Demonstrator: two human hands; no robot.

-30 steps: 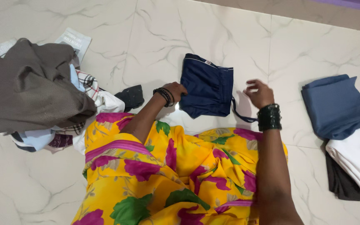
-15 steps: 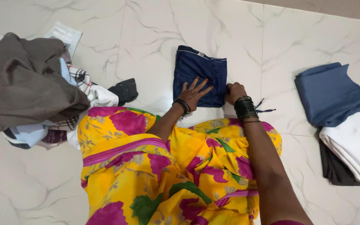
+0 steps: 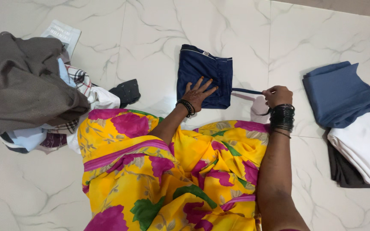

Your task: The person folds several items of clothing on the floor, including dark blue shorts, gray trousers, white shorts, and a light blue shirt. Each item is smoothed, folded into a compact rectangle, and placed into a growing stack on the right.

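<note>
left hand [image 3: 200,92] is lying flat, fingers spread, on folded navy shorts [image 3: 205,75]; right hand [image 3: 278,95] grip is pinching its drawstring [image 3: 247,90], just beside the shorts.

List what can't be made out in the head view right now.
- Cord's end: hidden inside the right hand's grip.
- Folded navy garment: part under the flat left hand is covered.
- Dark cloth: mostly under the white one, which the right edge cuts off.
- Clothes pile: cut off at the left edge.
</note>
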